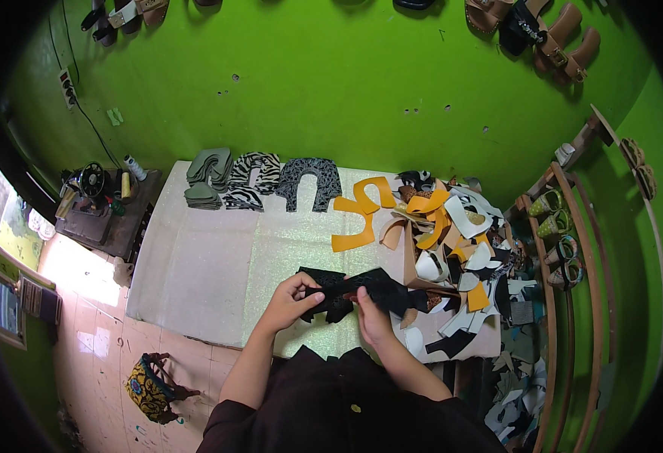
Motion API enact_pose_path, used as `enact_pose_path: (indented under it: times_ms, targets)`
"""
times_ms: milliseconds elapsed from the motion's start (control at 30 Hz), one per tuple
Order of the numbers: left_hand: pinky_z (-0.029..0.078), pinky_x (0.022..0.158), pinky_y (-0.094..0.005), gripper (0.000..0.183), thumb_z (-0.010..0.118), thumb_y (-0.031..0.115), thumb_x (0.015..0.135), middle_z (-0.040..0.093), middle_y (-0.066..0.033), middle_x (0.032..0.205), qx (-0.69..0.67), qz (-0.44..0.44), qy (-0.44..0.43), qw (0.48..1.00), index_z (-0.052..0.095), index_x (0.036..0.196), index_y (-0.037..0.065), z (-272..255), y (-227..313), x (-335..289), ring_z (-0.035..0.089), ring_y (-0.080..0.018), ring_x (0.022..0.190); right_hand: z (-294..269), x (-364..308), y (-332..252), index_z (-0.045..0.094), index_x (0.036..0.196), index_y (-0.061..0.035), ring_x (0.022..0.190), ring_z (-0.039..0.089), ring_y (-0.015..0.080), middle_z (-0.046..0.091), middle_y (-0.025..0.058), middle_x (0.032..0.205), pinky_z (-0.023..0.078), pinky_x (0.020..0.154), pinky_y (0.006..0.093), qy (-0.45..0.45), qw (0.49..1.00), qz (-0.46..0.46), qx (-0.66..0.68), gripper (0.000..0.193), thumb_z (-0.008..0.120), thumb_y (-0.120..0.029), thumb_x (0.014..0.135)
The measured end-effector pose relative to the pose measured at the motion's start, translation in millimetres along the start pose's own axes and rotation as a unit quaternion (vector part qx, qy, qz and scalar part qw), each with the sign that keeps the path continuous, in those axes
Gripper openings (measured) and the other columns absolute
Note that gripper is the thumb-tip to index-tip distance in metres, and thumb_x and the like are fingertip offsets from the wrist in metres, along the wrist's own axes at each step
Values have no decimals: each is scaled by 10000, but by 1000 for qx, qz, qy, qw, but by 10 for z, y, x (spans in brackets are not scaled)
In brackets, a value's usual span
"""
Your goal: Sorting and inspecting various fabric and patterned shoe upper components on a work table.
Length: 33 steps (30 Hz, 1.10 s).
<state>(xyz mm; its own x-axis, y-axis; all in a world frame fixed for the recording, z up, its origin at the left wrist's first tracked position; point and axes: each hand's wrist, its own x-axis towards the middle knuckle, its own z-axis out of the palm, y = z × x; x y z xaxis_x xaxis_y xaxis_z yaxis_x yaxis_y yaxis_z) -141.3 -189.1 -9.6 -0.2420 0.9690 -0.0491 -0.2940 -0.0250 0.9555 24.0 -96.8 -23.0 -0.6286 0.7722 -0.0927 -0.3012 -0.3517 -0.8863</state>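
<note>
My left hand [290, 303] pinches the left end of a black cut piece of material [336, 290], thumb on top and fingers behind. My right hand [373, 317] grips its right part, with the thumb pressed on the near side. The piece is held above the near side of the table, close to my body. More black material hangs around and beneath it; I cannot tell whether this is one piece or several layers. Beyond my hands, a stack of dark patterned U-shaped cut pieces [309, 175] lies beside zebra-striped pieces [259, 175] and a grey-green stack [208, 172].
Orange cut pieces [353, 240] lie right of the stacks. A heap of mixed scraps [463, 264] covers the table's right end and spills down. A sewing machine [93, 181] stands left, a stool [150, 386] front left. A wooden rack with sandals [549, 202] is right.
</note>
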Motion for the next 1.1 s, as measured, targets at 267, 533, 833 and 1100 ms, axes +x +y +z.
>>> enact_pose_path:
  times_ms: [267,533,833,1100]
  targets:
    - [437,667,-177,223,601,-28,822,556,-8,866,7,-9,58,998,481,996,44,155,57,-119,541,-36,756,-247,-16,-86,526,1117,-27,814,610,226,624,111,965,462,789,359,-6,963,60,261,270,435,-213,943]
    - [405,694,-193,230,560,-35,845,456,1,856,44,83,138,986,394,949,86,-88,89,-226,470,-42,818,-530,-42,-117,515,1130,-3,870,573,178,579,86,1003,451,832,297,1,977,59,207,295,517,-39,837]
    - [441,792,-290,224,469,-130,709,598,-94,938,317,125,-8,940,619,805,5,34,484,-196,570,-211,901,-168,-33,-164,458,1245,-84,1275,302,251,446,117,1259,237,1048,391,-36,933,-122,-337,658,757,-200,670]
    - [452,776,-286,369,451,-142,693,611,-98,918,317,136,-21,938,674,931,32,-162,614,-191,586,-213,871,32,74,-146,450,1239,-25,1236,379,226,456,102,1259,254,1045,340,-122,950,-44,-284,651,764,-174,688]
